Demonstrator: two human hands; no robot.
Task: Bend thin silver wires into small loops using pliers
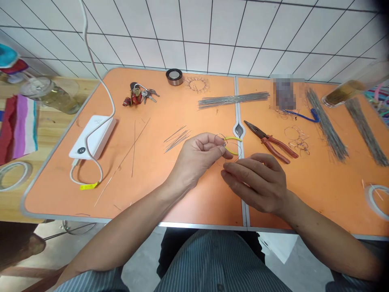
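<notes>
Near the middle of the orange table, my left hand (202,156) pinches a small piece of thin wire together with a yellow-handled tool (232,153), whose two curved handles stick out to the right of the fingertips. The tool's head is hidden by my fingers. Just right of it, my right hand (255,180) has its fingers pressed together, thumb side hidden; fine wire runs close to its fingertips, and what it holds is too small to make out. Red-handled pliers (270,142) lie beyond my right hand. Short wires (177,139) lie left of my left hand.
Bundles of straight wire (234,99) lie at the back and right (326,123). A white power bank (92,137) with a cable, keys (141,95), a tape roll (174,76) and a tilted glass (343,91) are around. Wire loops (298,140) lie right of the pliers.
</notes>
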